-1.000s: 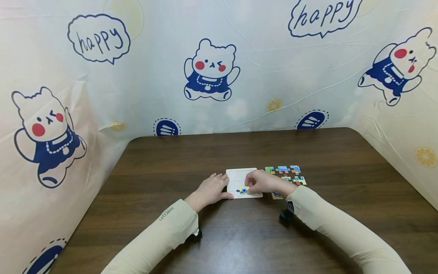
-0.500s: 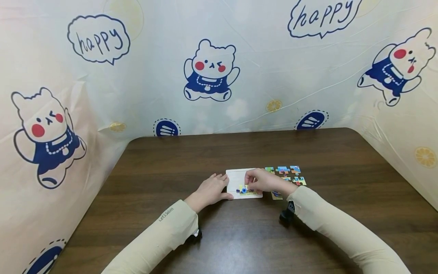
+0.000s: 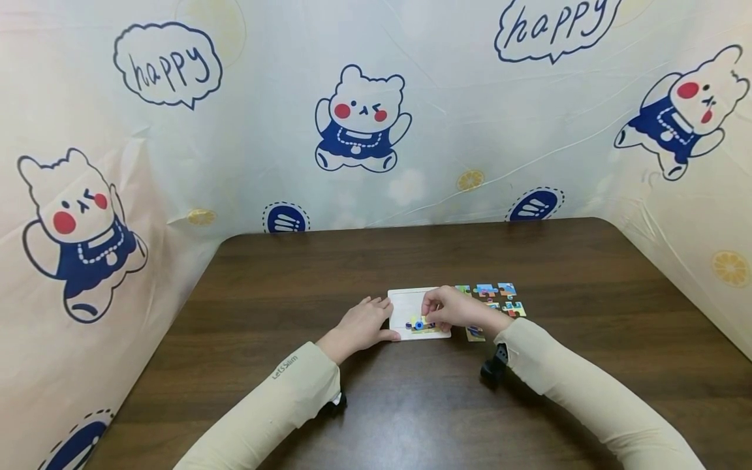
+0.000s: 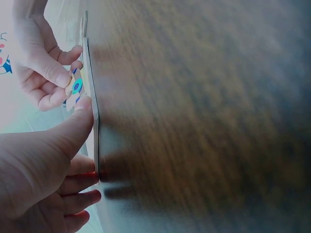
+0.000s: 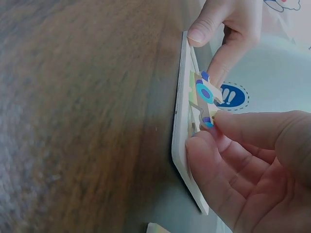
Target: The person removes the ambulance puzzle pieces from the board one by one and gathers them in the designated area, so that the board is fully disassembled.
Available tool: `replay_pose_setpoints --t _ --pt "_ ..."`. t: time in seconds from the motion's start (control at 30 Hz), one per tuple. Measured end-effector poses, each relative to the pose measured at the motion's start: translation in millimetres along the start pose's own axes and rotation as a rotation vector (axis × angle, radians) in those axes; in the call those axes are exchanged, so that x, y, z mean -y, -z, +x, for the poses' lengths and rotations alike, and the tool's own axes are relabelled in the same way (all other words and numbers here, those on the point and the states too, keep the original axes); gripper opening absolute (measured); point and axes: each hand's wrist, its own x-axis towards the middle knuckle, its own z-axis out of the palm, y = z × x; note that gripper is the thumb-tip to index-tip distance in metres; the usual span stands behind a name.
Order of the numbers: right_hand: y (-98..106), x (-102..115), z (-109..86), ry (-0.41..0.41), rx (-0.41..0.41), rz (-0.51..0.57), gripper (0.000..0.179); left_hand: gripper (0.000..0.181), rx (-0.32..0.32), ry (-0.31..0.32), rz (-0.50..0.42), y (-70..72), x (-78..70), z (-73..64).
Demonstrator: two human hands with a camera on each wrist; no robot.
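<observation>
A white puzzle tray (image 3: 405,305) lies on the table between both hands. My left hand (image 3: 364,325) rests at its left side, thumb (image 4: 80,109) on the near rim and the other fingers fairly straight along the far-left edge. Thumb and index finger of my right hand (image 3: 451,308) pinch the edge of a jigsaw piece (image 5: 205,93) with a blue ring on it. This piece stands tilted over the tray's near side, seen also as a bright blue ring (image 4: 77,86) in the left wrist view. Part of a yellow-green strip (image 3: 424,331) shows beneath it.
Several loose jigsaw pieces (image 3: 486,291) lie right of the tray, some partly hidden under my right wrist. One more piece (image 3: 476,335) lies close to the tray's right corner. A brown wooden table (image 3: 294,274) meets a printed cloth backdrop behind.
My right fingertips have risen slightly and moved a little away from the near rim, uncovering more of the jigsaw piece. The left hand and tray have stayed in place.
</observation>
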Motion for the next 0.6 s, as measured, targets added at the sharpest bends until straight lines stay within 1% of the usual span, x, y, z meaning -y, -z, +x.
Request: replay_pose_setpoints --t 0.2,0.4,0.6 --pt "3 -1 -0.7 -0.006 0.008 0.034 0.006 0.063 0.004 0.007 0.001 0.6 -0.4 0.1" --pt "7 -1 -3.0 -0.002 0.001 0.052 0.005 0.066 0.029 0.019 -0.006 1.0 -1.0 -0.2" --pt "11 -1 -5.3 0.0 -0.019 0.055 0.005 0.061 -0.011 -0.021 0.002 0.7 -0.3 -0.9"
